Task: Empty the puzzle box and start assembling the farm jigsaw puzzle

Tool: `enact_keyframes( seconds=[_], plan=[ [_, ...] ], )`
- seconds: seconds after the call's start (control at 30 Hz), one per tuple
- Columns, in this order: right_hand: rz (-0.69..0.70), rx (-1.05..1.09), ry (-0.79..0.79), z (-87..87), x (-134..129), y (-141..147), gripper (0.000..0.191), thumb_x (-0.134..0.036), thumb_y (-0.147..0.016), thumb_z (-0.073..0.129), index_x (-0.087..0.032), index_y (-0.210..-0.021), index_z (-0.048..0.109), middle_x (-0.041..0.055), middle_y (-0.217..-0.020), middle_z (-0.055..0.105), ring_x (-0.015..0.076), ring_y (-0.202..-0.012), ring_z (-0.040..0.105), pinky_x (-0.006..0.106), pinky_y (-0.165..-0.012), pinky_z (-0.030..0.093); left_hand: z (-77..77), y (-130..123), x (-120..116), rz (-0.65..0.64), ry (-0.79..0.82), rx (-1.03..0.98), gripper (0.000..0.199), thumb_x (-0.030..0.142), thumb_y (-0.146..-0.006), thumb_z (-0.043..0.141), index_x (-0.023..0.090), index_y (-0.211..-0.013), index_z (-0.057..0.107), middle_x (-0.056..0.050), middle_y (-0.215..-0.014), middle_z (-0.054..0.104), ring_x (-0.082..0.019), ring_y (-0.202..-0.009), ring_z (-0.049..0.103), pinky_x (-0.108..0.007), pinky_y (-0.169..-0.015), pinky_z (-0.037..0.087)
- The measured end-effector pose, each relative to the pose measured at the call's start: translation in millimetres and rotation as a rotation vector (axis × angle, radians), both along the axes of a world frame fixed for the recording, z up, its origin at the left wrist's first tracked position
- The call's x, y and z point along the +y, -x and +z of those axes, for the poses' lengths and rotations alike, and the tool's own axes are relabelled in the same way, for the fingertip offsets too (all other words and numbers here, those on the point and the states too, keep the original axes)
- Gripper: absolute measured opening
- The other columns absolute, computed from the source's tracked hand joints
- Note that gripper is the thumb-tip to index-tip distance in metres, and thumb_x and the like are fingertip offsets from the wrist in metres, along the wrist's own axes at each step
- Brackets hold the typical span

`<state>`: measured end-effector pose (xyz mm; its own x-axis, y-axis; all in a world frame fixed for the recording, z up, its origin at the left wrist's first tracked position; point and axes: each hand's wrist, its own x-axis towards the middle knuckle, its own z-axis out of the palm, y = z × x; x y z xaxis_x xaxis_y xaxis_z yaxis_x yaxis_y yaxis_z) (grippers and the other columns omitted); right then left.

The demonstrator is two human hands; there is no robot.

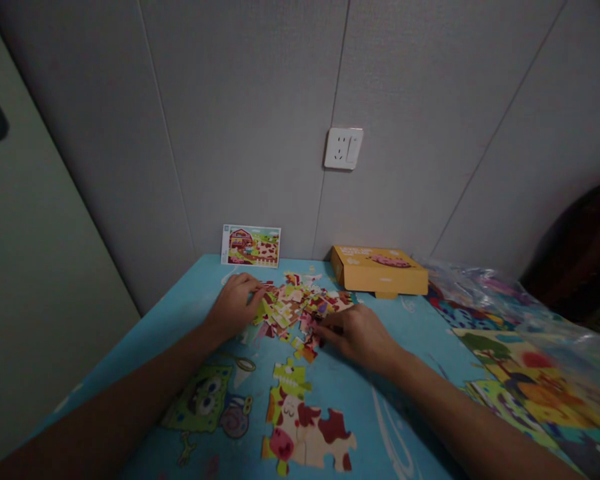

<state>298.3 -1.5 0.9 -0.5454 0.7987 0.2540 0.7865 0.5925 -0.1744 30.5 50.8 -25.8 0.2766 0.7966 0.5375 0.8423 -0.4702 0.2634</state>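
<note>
A heap of loose jigsaw puzzle pieces point(286, 308) lies on the blue tabletop. At its left edge is my left hand point(236, 305), its fingers loosely bent and slightly apart, tips touching the outer pieces; nothing shows in it. My right hand point(361, 335) is at the near right side of the heap, thumb and index finger pinched at a reddish puzzle piece partly hidden by the fingers. Nearer to me sits a joined section of puzzle point(307, 433) showing a brown-and-white cow, with a yellow-green part above it.
A farm picture card point(251, 246) leans on the wall at the back. Right of it stands a yellow box point(383, 272). Picture sheets point(545, 377) and clear plastic wrapping point(490, 290) cover the table's right side. The blue tabletop point(180, 300) carries printed cartoon figures.
</note>
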Motion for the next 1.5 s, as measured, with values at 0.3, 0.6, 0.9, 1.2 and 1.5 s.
enact_keyframes(
  seconds=[0.3, 0.6, 0.9, 1.2, 1.5],
  plan=[
    [0.048, -0.112, -0.002, -0.4, 0.0, 1.4, 0.019, -0.029, -0.086, 0.061, -0.018, -0.073, 0.072, 0.0064, -0.068, 0.069, 0.0140, -0.060, 0.056, 0.029, -0.053, 0.022, 14.1, 5.5, -10.6, -0.011, 0.252, 0.231, 0.046, 0.059, -0.080, 0.056, 0.016, -0.090, 0.067, -0.011, -0.094, 0.065, -0.026, -0.089, 0.061, -0.036, -0.081, 0.046],
    [-0.015, -0.042, 0.051, -1.4, -3.8, 5.6, 0.020, -0.028, -0.086, 0.058, -0.021, -0.076, 0.073, 0.0054, -0.070, 0.070, 0.0148, -0.060, 0.059, 0.028, -0.053, 0.026, 15.8, -1.0, -18.3, -0.148, 0.075, 0.161, 0.039, 0.045, -0.073, 0.069, 0.015, -0.097, 0.060, -0.011, -0.098, 0.063, -0.026, -0.094, 0.059, -0.038, -0.085, 0.047],
    [0.108, 0.234, 0.117, 5.6, -21.8, 16.5, 0.070, -0.048, -0.081, 0.064, -0.018, -0.140, 0.039, 0.0012, -0.069, 0.067, 0.0158, -0.058, 0.058, 0.025, -0.053, 0.031, 19.8, -30.7, -46.7, -0.607, -0.215, 0.006, 0.039, 0.034, -0.077, 0.068, 0.017, -0.108, 0.052, -0.008, -0.099, 0.064, -0.023, -0.095, 0.058, -0.039, -0.091, 0.044],
    [0.124, 0.199, 0.086, 0.1, -21.2, 17.6, 0.061, -0.054, -0.080, 0.063, -0.018, -0.128, 0.052, 0.0027, -0.070, 0.067, 0.0152, -0.058, 0.058, 0.024, -0.054, 0.029, 22.7, -30.5, -44.7, -0.709, -0.152, 0.091, 0.031, 0.034, -0.079, 0.064, 0.016, -0.103, 0.056, -0.007, -0.089, 0.062, -0.021, -0.084, 0.055, -0.035, -0.078, 0.043],
    [0.117, 0.216, 0.089, -0.5, -19.8, 17.7, 0.056, -0.053, -0.076, 0.066, -0.017, -0.118, 0.057, 0.0022, -0.070, 0.067, 0.0150, -0.058, 0.059, 0.024, -0.055, 0.032, 22.5, -31.5, -46.1, -0.747, -0.144, 0.084, 0.033, 0.027, -0.075, 0.064, 0.014, -0.104, 0.056, -0.009, -0.093, 0.061, -0.022, -0.085, 0.053, -0.036, -0.077, 0.043]
  ],
)
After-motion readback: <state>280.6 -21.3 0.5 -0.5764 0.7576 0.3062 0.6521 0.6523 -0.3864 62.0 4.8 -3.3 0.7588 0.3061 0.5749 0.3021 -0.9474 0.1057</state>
